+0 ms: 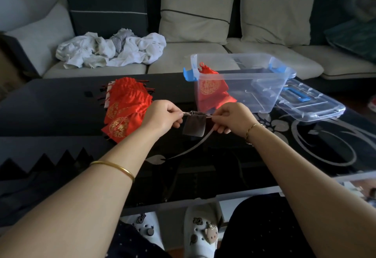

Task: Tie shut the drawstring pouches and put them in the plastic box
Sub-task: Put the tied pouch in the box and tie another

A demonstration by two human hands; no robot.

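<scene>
Grey drawstring pouch (193,124) hangs over the counter (61,105) between left hand (162,117) and right hand (234,118), both pinching its cords (186,113) to cinch it; next, likely, knotting them and dropping it into the nearby plastic box (254,87).

Legible text: none.
Red pouches (122,115): gold round emblems (119,127), characters too blurred to read.

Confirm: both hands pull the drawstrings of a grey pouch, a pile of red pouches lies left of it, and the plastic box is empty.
The plastic box is not empty: the head view shows a red pouch inside its left end. Otherwise right: left hand and right hand pull the drawstrings of the grey pouch; the pile of red pouches lies left of it.
</scene>
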